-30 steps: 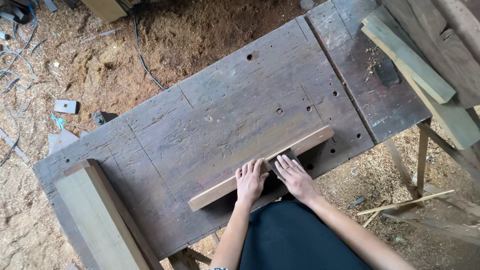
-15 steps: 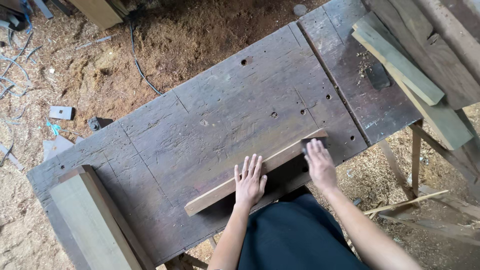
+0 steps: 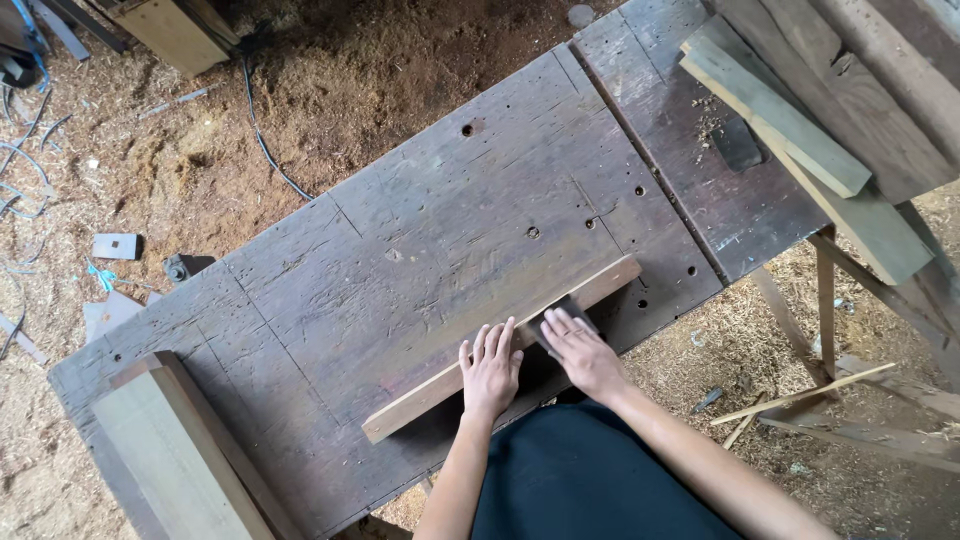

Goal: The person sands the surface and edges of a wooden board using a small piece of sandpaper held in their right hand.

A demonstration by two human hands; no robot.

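Since the earlier frame the right hand has drawn back leftward along the wooden strip, from near its right end to its middle, close beside the left hand. A thick plank lies at the left corner of the surface. The strip lies slantwise along the near edge. Left grip: open, palm flat on the strip. Right grip: fingers laid over a small dark block on the strip. Boards overhang the right end.

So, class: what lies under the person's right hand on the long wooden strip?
Under the right hand a small dark block rests on the wooden strip, which lies on the dark workbench. The fingers cover most of the block, so its full shape cannot be seen.
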